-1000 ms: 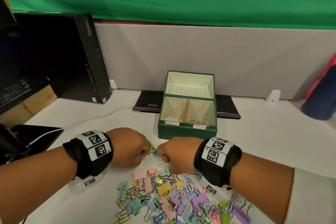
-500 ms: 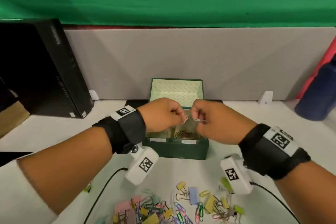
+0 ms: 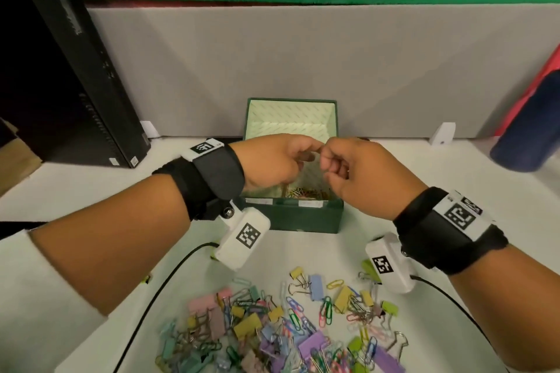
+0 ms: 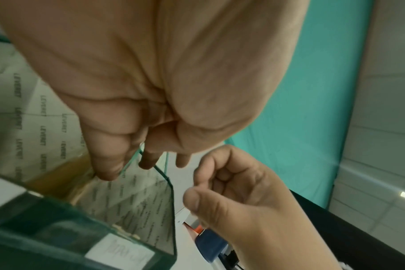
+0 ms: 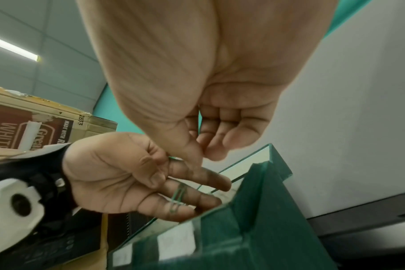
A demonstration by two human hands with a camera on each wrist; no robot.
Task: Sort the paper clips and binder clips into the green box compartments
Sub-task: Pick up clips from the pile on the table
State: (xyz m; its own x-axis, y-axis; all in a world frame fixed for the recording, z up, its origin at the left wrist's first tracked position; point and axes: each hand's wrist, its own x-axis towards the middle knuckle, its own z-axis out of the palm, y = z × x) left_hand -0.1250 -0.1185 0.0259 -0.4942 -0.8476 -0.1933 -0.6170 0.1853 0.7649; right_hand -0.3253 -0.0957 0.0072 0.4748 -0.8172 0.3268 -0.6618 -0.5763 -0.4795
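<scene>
The green box (image 3: 303, 218) stands open in the middle of the table, its lid upright behind it. Several paper clips (image 3: 306, 192) lie in its right compartment. Both hands hover over the box with their fingertips touching. My left hand (image 3: 281, 160) has its fingers stretched out, and a green paper clip (image 5: 178, 198) lies loose against them, the thumb off it. My right hand (image 3: 348, 169) is curled, and a sliver of green wire (image 5: 173, 159) shows pinched at its thumb tip. The left compartment is hidden behind my left hand.
A mixed pile of coloured paper clips and binder clips (image 3: 288, 327) covers the near table. A black computer case (image 3: 75, 85) stands at the left, with a dark blue bottle (image 3: 527, 130) at the right. A grey partition (image 3: 303, 63) backs the table.
Both hands rose from the pile to above the box, each with a clip. My left hand's pinch has since opened, and the hands have closed in until the fingertips touch.
</scene>
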